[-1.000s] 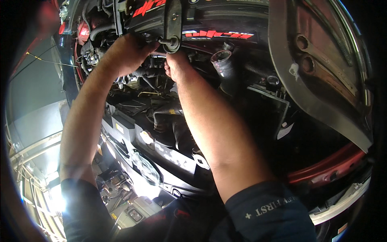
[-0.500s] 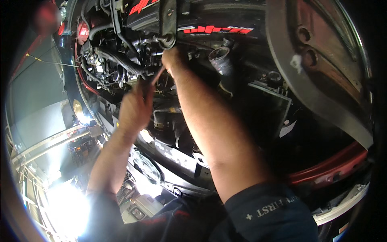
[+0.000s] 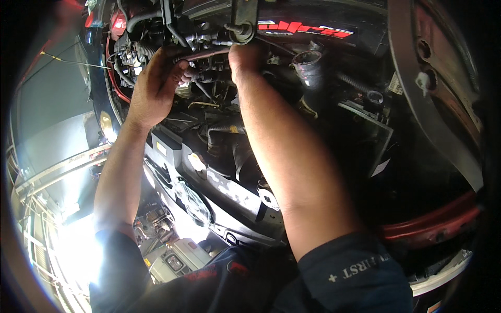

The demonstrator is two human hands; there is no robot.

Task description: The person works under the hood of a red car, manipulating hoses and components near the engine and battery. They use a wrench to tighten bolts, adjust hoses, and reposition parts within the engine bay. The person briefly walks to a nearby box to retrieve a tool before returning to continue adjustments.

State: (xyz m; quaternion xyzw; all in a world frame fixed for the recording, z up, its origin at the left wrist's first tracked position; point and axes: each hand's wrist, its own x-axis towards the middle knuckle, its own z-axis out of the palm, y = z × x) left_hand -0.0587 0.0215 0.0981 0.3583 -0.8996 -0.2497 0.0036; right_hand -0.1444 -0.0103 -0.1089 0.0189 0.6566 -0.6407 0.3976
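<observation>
Deep in the engine bay (image 3: 334,135), the left hand (image 3: 154,86) has its grip clamped on a dark hose (image 3: 206,53); the right hand (image 3: 245,57) touches a metal bracket (image 3: 244,21), its grip hidden, so I cannot tell.

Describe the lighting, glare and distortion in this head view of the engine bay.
Head view: harsh white glare burns out the lower left; the engine bay is dim, its right side nearly black; fisheye bends the bonnet edge and darkens the rim; the left hand and right hand are sharp enough.
</observation>
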